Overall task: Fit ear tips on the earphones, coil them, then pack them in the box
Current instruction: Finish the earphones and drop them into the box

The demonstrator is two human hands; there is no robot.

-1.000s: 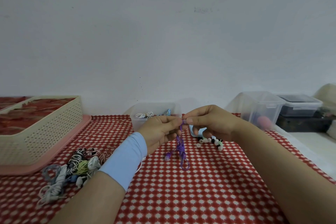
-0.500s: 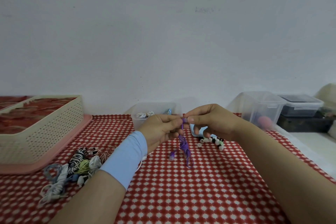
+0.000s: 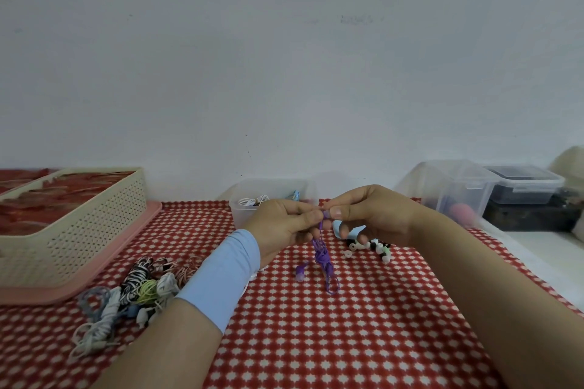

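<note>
Your left hand (image 3: pixel 284 224): fingers curled, pinching one bud of the purple earphones (image 3: pixel 322 257) above the middle of the worktop (image 3: pixel 316 341).
Your right hand (image 3: pixel 373 215): thumb and forefinger closed on the same bud, meeting your left fingertips.
Cable: hangs bunched from the pinch down to the red checked cloth. The second bud lies at 7 o'clock of the bunch.
Loose ear tips (image 3: pixel 376 248): small heap at 5 o'clock under your right hand.
Clear box (image 3: pixel 249 215): at 11 o'clock of your left hand, coiled sets inside.
Earphone pile (image 3: pixel 132 290): at 8 o'clock, beside the cream basket (image 3: pixel 79 230).
</note>
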